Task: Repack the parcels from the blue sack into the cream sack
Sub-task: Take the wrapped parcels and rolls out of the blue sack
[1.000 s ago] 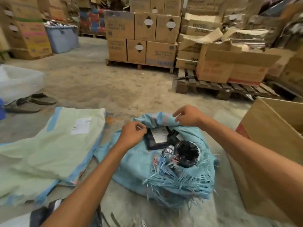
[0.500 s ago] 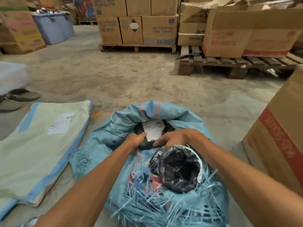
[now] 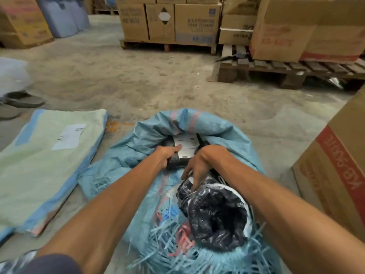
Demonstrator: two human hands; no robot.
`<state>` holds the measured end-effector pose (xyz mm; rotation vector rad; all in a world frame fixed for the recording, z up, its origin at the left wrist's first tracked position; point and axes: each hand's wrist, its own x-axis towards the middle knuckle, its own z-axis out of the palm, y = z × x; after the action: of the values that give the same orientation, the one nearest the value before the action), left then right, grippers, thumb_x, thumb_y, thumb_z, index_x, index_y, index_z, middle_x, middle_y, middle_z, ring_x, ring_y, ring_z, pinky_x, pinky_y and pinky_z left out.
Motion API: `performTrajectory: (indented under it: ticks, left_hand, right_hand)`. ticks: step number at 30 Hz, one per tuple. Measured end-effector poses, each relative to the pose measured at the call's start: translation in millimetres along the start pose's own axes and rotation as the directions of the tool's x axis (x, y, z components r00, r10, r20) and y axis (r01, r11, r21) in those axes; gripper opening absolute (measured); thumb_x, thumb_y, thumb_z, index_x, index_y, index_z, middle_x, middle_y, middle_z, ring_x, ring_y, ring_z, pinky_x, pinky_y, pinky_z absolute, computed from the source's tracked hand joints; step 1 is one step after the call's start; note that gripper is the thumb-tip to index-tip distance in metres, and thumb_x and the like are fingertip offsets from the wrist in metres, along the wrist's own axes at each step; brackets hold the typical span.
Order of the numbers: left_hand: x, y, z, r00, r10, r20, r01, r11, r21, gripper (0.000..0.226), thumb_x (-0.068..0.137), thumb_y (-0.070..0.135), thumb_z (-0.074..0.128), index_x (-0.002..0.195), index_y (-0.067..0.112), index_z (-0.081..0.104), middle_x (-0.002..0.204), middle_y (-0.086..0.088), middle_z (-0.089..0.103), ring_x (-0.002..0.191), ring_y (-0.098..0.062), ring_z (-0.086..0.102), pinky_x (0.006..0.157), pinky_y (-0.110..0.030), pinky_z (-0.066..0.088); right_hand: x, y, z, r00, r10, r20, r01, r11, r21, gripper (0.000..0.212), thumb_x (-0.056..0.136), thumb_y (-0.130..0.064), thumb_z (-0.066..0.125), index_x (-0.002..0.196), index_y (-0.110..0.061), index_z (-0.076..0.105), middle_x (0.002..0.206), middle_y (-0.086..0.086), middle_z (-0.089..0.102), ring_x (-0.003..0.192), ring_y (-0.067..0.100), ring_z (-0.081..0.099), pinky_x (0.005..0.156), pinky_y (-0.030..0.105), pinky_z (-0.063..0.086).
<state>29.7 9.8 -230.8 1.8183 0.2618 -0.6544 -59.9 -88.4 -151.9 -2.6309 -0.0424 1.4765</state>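
Two hands at blue sack (image 3: 138,147) mouth: L hand (image 3: 167,158) gripped black parcel (image 3: 186,149) edge, R hand (image 3: 199,165) grip unclear; cream sack (image 3: 45,167) 9 o'clock.

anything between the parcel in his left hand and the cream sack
Only the raised rim of the blue sack; the left hand grips the black parcel inside it. Beyond is bare floor to the cream sack, lying flat.

Bare left forearm (image 3: 110,204), bare right forearm (image 3: 276,210), dark navy sleeve (image 3: 55,264) at left arm's base.
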Motion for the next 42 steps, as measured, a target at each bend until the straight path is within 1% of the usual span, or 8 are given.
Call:
performTrajectory:
  ticks: [5,9,15,22,28,31,36,42]
  left_hand:
    - [-9.7,22.9,-19.7,0.997,0.071,-0.020,-0.070,0.996,0.062,0.101,0.058,0.029,0.092,0.139,0.001,0.039,0.126,-0.020,0.060,0.100,-0.033,0.066,0.077,-0.048,0.059]
    - [-51.0,54.9,-37.9,0.991,0.116,0.072,-0.130,0.958,0.255,0.057,0.075,0.015,0.084,0.120,0.001,0.052,0.104,-0.015,0.062,0.080,-0.027,0.065,0.063,-0.042,0.060]
    - [-93.3,77.5,-66.3,0.976,-0.079,0.204,-0.104,0.652,0.751,0.042,0.082,0.023,0.079,0.109,-0.002,0.059,0.115,-0.016,0.067,0.104,-0.031,0.065,0.091,-0.045,0.054]
    - [-100.7,64.6,-89.2,0.919,0.156,0.361,-0.393,0.323,0.861,0.095,0.075,0.056,0.077,0.147,0.009,0.037,0.150,-0.007,0.043,0.131,-0.028,0.046,0.110,-0.043,0.040]
    - [-131.4,58.3,-89.3,0.745,0.321,0.585,-0.636,0.076,0.768,0.056,0.090,0.035,0.068,0.137,0.012,0.047,0.140,-0.005,0.050,0.128,-0.025,0.048,0.102,-0.029,0.037]
    - [-139.1,60.2,-93.7,0.740,0.319,0.592,-0.655,0.145,0.742,0.039,0.093,0.023,0.066,0.127,0.006,0.060,0.131,-0.004,0.058,0.119,-0.026,0.054,0.102,-0.033,0.043]
    - [-175.5,75.9,-100.4,0.727,0.340,0.597,-0.682,0.463,0.566,0.050,0.093,0.022,0.067,0.139,0.019,0.048,0.131,0.006,0.054,0.117,-0.010,0.049,0.090,-0.011,0.039]
    - [-217.8,110.6,-120.1,0.779,0.271,0.565,-0.515,0.790,0.332,0.029,0.085,0.036,0.073,0.099,0.010,0.072,0.099,-0.009,0.075,0.089,-0.023,0.072,0.083,-0.034,0.057]
  right_hand:
    - [-12.9,11.5,7.1,0.977,-0.015,-0.214,-0.029,0.979,-0.203,0.056,0.086,-0.060,0.065,0.136,-0.035,0.057,0.125,-0.011,0.062,0.120,0.019,0.055,0.109,0.041,0.034]
    - [-20.4,26.7,23.1,0.897,0.000,-0.442,-0.175,0.918,-0.356,0.065,0.070,-0.087,0.054,0.110,-0.037,0.062,0.111,-0.013,0.061,0.105,0.018,0.044,0.098,0.042,0.028]
    - [-49.4,37.2,43.9,0.820,-0.079,-0.567,0.030,0.995,-0.095,0.079,0.060,-0.086,0.066,0.095,-0.015,0.058,0.080,-0.004,0.061,0.075,0.022,0.058,0.066,0.034,0.046]
    - [-82.2,40.1,46.5,0.574,-0.041,-0.818,0.097,0.995,0.019,0.098,0.041,-0.101,0.056,0.089,-0.018,0.070,0.069,-0.002,0.069,0.063,0.018,0.064,0.062,0.036,0.055]
    - [-139.4,21.4,10.1,0.387,0.201,-0.900,0.456,0.807,0.376,0.067,0.056,-0.084,0.072,0.058,-0.022,0.047,0.052,-0.007,0.049,0.045,0.010,0.046,0.048,0.025,0.035]
    - [-155.0,13.9,-7.1,0.472,0.332,-0.817,0.634,0.516,0.576,0.073,0.065,-0.082,0.067,0.082,-0.011,0.072,0.076,-0.001,0.075,0.067,0.015,0.072,0.067,0.024,0.056]
    - [-144.3,15.2,-37.4,0.643,0.468,-0.606,0.729,-0.132,0.672,0.115,0.031,-0.093,0.073,0.123,-0.023,0.068,0.116,0.017,0.072,0.098,0.040,0.072,0.088,0.062,0.054]
    - [-193.1,-15.7,-64.4,0.644,0.583,-0.495,0.758,-0.399,0.517,0.083,0.076,-0.086,0.045,0.110,-0.017,0.075,0.111,0.017,0.074,0.101,0.038,0.071,0.092,0.063,0.051]
